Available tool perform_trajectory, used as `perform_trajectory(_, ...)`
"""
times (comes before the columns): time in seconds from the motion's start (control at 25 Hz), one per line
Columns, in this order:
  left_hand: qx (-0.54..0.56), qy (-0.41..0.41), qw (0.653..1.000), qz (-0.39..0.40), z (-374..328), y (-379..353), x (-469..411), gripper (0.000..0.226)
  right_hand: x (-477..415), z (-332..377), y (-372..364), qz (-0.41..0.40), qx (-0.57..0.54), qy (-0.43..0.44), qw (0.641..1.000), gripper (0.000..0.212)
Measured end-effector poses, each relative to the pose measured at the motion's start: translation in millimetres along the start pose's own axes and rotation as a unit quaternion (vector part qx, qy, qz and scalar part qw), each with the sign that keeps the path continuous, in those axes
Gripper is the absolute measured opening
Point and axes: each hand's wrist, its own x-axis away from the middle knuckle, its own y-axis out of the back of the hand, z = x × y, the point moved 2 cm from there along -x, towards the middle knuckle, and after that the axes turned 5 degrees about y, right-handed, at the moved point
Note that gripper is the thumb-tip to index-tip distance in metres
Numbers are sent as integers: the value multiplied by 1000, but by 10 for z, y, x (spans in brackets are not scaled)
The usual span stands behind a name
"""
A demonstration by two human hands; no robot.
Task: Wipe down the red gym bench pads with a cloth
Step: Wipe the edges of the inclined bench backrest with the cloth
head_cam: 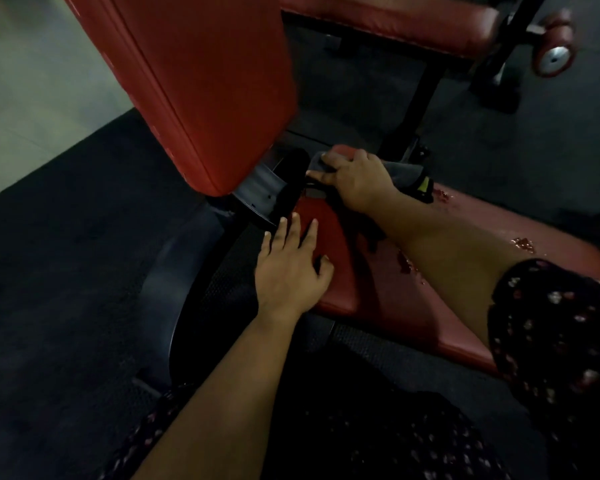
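Left hand (288, 268) braces flat, empty, on the seat pad (413, 296).
Right hand (355, 180) presses the dark cloth (406, 174) at the pad's far end; back pad (205, 81) probably remains.

Seat pad (413, 289): red vinyl, glossy, cracked in patches. Cloth (406, 173): dark grey, matt fabric. Floor (66, 254): black, rough-textured.

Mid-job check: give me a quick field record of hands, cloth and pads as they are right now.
right hand: pressing the cloth on the seat pad's far end
left hand: flat on seat pad near edge, holding nothing
cloth: dark grey, bunched
seat pad: red, worn patches in the cover
back pad: red, inclined, untouched
second bench: behind
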Motion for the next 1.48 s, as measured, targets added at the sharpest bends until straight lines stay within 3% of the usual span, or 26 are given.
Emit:
perform_trajectory(0.2, 29, 6, 999, 25, -6, 72, -74, 74, 356, 3, -43, -7, 0, 148, 989, 66)
perform_trajectory(0.32, 60, 1, 998, -19, -153, 112, -176, 66, 398, -129, -173, -27, 50, 193, 980, 64)
perform_trajectory(0.56, 32, 5, 999, 18, -194, -47, -248, 66, -201, -526, -302, -20, 68, 54, 996, 61)
perform_trajectory(0.88, 33, 1, 999, -19, -190, -75, -244, 65, -568, -833, -344, 66, -65, -159, 983, 59)
perform_trajectory(1.2, 29, -12, 999, 27, -193, -4, -245, 60, -102, -566, -224, 113, -184, -163, 963, 68)
perform_trajectory(1.32, 79, -30, 995, 53, -44, 61, -317, 53, 119, -329, -212, 123, -218, -126, 960, 67)
perform_trajectory(1.48, 154, 11, 984, 92, 290, 130, -346, 49, 589, 95, 115, 106, -222, -49, 968, 62)
